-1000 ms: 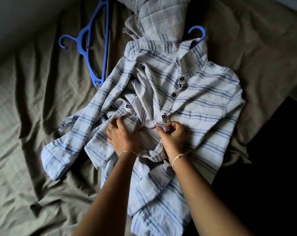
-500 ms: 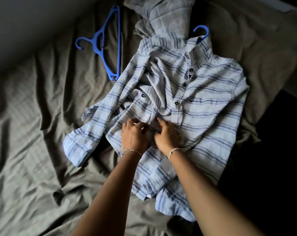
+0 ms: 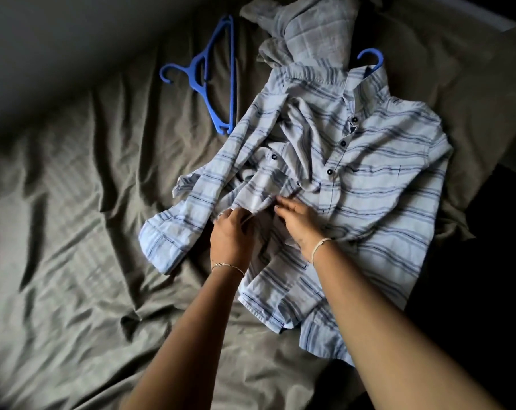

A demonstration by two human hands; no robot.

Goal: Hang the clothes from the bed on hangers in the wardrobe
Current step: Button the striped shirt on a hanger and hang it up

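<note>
Centrally, the striped shirt (image 3: 378,184) lay rumpled on the olive bed sheet (image 3: 73,232), with a blue hanger hook (image 3: 370,56) protruding at its collar. The left hand (image 3: 231,235) pinched the open front edge; the right hand (image 3: 298,223) rested near-straight fingers on the cloth beside it. Spare blue hangers (image 3: 218,84) lay to the shirt's left, and a grey checked garment (image 3: 310,28) lay just beyond the collar.

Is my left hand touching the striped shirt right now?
Touching. The head view shows the left hand pinching a fold of the striped shirt.
</note>
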